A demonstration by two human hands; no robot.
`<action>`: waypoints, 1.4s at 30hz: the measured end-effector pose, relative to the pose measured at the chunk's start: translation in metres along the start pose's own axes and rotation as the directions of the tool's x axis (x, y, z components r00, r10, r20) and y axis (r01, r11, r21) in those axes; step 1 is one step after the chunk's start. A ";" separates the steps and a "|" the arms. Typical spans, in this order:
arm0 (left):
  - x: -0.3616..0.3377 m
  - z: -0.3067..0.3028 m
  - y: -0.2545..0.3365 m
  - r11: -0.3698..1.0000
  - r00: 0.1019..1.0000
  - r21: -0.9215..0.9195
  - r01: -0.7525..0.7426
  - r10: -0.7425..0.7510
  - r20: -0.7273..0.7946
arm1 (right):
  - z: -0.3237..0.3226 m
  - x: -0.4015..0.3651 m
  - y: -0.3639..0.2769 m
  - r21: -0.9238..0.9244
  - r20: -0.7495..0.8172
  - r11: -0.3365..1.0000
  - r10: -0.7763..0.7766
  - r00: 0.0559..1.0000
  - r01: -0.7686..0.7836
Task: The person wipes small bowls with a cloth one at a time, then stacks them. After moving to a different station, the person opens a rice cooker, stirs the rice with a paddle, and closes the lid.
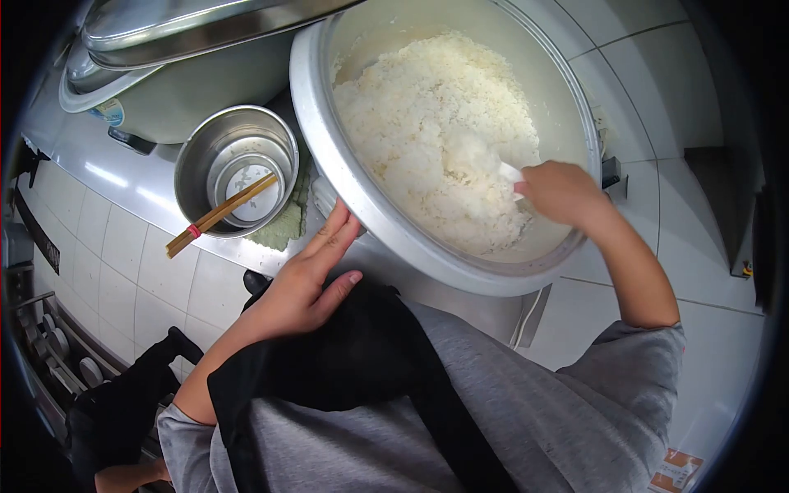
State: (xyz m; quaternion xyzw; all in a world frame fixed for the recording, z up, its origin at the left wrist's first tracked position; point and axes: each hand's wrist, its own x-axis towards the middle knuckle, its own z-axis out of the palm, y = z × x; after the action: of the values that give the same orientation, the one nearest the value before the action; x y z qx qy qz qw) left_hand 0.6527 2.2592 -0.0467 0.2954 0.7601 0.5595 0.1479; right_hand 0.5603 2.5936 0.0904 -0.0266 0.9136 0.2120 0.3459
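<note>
A large round rice cooker pot [444,275] holds a big mound of cooked white rice [436,107]. My right hand [565,194], over the pot's right side, is closed round the white handle of a rice paddle [510,172]. Rice hides the paddle's blade. My left hand [319,267] rests its fingertips against the outside of the pot at the near left, fingers stretched and thumb apart, holding nothing.
Left of the pot, a steel container [187,156] stands on the metal counter with wooden chopsticks [215,215] across its rim. A green cloth [283,228] lies beside it. Behind is another cooker [205,86] with a metal lid [189,33]. Another person's dark-clothed leg [123,394] shows lower left.
</note>
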 end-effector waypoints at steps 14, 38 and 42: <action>0.002 0.005 -0.004 0.996 0.999 0.079 -0.037 0.040 -0.032 | 0.030 0.013 0.030 -0.046 -0.223 0.990 0.120 0.967 -0.133; -0.002 -0.002 0.009 0.976 0.993 0.216 -0.026 0.051 -0.109 | 0.072 -0.116 0.024 0.241 -0.672 0.943 0.333 0.661 -0.230; -0.018 -0.002 0.013 0.999 0.986 0.052 0.015 -0.006 -0.165 | 0.078 -0.128 0.025 0.289 -0.739 0.942 0.334 0.585 -0.173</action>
State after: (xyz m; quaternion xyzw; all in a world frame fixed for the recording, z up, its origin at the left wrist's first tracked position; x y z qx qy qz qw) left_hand 0.6694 2.2488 -0.0354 0.2477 0.7859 0.5609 0.0796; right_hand 0.7009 2.6352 0.1292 0.0480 0.9820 0.1407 -0.1168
